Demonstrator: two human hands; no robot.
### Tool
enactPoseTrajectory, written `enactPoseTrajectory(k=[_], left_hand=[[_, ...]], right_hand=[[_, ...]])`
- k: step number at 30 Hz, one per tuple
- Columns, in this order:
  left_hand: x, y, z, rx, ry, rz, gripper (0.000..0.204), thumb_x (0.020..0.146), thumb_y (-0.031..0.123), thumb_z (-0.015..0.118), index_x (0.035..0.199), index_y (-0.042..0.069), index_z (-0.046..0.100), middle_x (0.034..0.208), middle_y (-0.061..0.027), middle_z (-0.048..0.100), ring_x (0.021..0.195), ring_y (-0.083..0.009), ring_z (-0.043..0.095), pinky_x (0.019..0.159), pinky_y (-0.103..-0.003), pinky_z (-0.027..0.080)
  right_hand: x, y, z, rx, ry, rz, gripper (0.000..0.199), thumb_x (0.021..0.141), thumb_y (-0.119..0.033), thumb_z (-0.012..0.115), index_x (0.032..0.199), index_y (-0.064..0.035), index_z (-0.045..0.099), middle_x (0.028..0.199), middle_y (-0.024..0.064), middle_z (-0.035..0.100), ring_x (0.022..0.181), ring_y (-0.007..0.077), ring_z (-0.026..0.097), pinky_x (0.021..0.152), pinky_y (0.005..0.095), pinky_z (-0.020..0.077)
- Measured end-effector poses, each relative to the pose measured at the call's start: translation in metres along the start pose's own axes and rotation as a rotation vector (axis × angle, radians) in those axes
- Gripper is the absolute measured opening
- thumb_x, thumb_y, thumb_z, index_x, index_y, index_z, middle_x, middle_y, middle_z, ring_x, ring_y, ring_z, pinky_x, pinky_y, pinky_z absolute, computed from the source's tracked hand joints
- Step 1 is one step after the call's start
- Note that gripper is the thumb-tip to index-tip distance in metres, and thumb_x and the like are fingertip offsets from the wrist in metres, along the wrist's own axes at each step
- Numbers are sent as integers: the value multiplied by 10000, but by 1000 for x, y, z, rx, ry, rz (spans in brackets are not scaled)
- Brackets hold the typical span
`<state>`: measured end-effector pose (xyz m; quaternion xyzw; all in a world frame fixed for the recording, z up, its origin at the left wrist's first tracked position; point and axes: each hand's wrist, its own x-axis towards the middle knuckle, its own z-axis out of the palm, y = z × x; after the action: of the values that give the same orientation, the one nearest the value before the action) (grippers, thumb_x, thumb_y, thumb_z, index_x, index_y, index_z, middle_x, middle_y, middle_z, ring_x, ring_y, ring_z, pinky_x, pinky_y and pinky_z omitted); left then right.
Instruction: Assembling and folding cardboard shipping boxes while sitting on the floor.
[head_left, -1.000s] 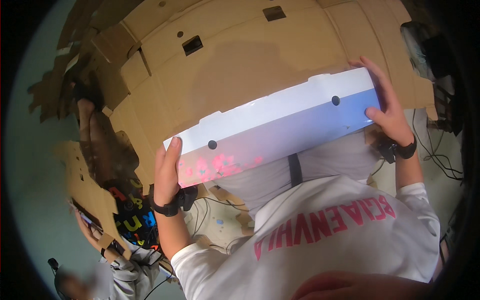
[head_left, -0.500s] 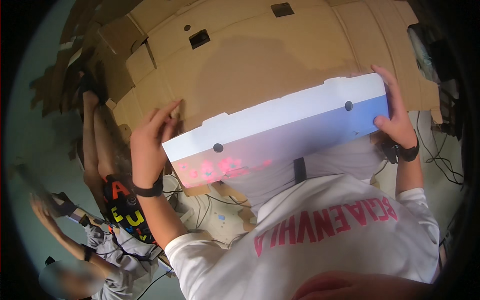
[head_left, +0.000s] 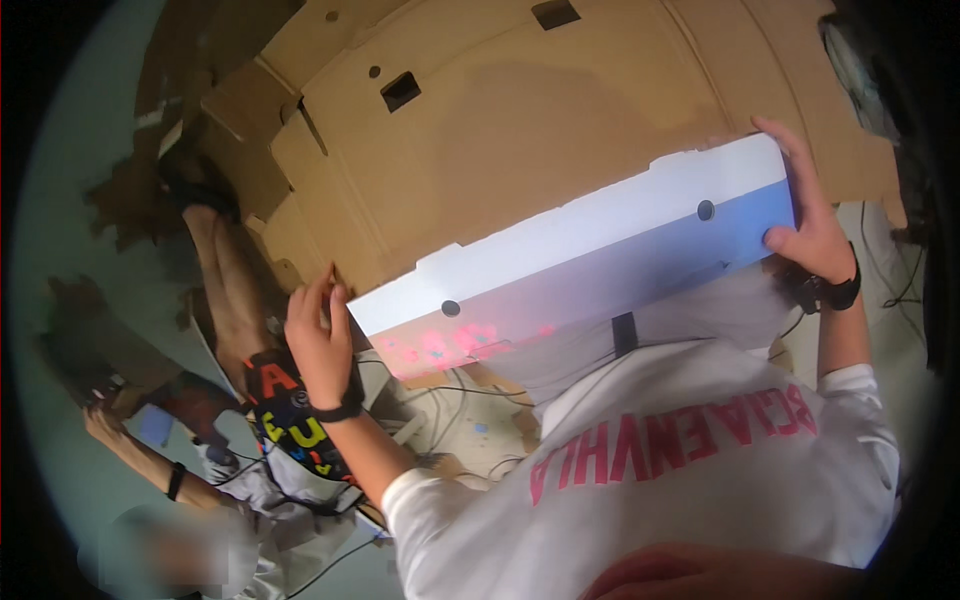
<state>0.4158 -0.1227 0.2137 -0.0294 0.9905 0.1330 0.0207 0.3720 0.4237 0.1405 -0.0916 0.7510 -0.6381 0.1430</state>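
A long cardboard box (head_left: 600,265) with a white top strip, blue-to-pink shading, pink flowers and two round holes lies tilted in front of my body. My right hand (head_left: 812,235) grips its right end, the thumb on the printed side and the fingers over the far edge. At the left end my left hand (head_left: 322,335) stands with its fingers pointing up and slightly apart. The thumb side is right beside the box corner; whether it presses on it I cannot tell. Both wrists carry dark bands.
Beyond the box spreads a big brown cardboard sheet (head_left: 520,130) with rectangular cut-outs. Several cables (head_left: 455,400) run over the pale floor below. At the left another person (head_left: 265,540) in patterned black shorts reaches toward a dark object, one arm raised.
The view has shifted, so the box and cardboard sit a little farther right and lower. My left fingers have drawn closer together. The right hand keeps its grip; the other person's arm has moved.
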Motion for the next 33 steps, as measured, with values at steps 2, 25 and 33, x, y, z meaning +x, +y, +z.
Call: enactPoseTrajectory(k=[2, 25, 33], left_hand=[[-25, -19, -1, 41, 35, -15, 312, 979, 119, 640, 1268, 8, 674, 1090, -182, 651, 1023, -338, 635, 913, -395, 493], [136, 41, -113, 84, 6, -80, 332, 1010, 80, 587, 1330, -1, 619, 1070, -140, 749, 958, -237, 707, 871, -360, 536], [267, 41, -68, -117, -42, 370, 737, 896, 24, 660, 1574, 91, 378, 1514, -244, 520, 1388, -359, 525, 1098, -403, 449]], right_hand=[[-3, 4, -2, 25, 7, -5, 1080, 770, -547, 805, 1590, -49, 310, 1408, 155, 511, 1341, 285, 479, 1150, 399, 322], [-9, -23, -20, -26, -94, -27, 969, 827, -405, 785, 1586, -31, 313, 1437, 153, 500, 1327, 264, 495, 1136, 373, 368], [-12, -29, -30, 83, -189, -108, 837, 900, -300, 762, 1584, -106, 321, 1349, 200, 599, 1209, 336, 603, 1051, 408, 462]])
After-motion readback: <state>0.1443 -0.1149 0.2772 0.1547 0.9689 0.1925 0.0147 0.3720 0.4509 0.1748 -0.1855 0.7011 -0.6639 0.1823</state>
